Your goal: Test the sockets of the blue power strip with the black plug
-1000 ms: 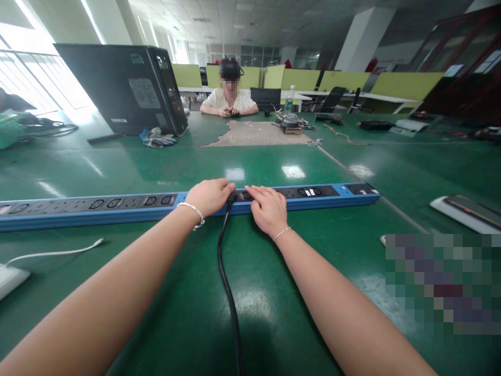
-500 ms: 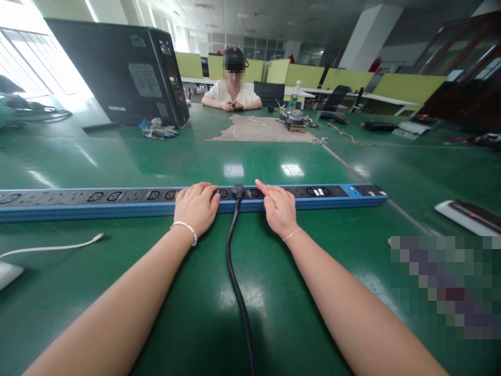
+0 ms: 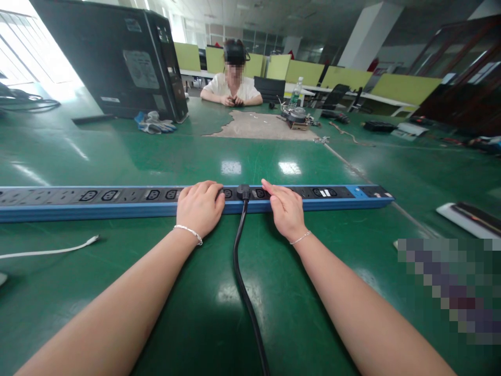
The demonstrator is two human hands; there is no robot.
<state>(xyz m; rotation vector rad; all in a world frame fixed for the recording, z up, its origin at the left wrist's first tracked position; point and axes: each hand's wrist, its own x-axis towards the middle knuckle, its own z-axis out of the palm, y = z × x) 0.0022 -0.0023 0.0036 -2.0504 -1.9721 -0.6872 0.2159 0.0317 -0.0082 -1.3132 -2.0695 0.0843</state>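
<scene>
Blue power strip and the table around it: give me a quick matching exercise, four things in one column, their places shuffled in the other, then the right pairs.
Things
1. black plug
2. white cable
3. blue-and-white gloves
4. bottle

Places
A. by the foot of the black computer case
B. on the near part of the table, to the left of the left forearm
C. across the table, to the picture's right of the seated person
D. on the blue power strip, between the left hand and the right hand

Pairs: 1-D, 2-B, 3-A, 4-C
</scene>
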